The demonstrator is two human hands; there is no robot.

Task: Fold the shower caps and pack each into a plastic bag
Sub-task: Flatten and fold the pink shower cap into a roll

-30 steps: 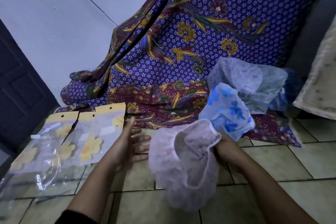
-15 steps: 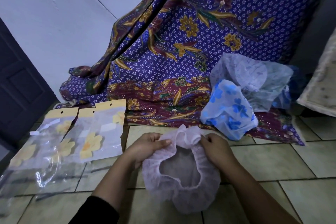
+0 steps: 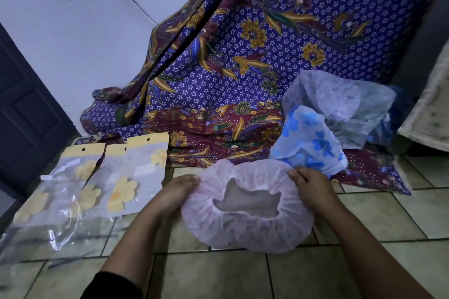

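Note:
A pale pink shower cap (image 3: 245, 228) lies spread on the tiled floor, its elastic opening facing up. My left hand (image 3: 176, 189) grips its left rim and my right hand (image 3: 309, 183) pinches its right rim, stretching it wide. Behind it sits a blue flowered shower cap (image 3: 306, 141), and further back a pale grey-blue cap (image 3: 340, 107). Clear plastic bags with yellow headers and yellow flowers (image 3: 136, 177) lie overlapped on the floor to the left.
A purple batik cloth (image 3: 243, 68) drapes down from above onto the floor behind the caps. A dark door (image 3: 26, 114) stands at the left. A pale cushion edge (image 3: 430, 114) shows at the right. Beige floor tiles (image 3: 243, 274) lie in front.
My left hand came off the floor and took the cap's rim. Both hands then pulled apart, spreading the cap wide and flat on the tiles.

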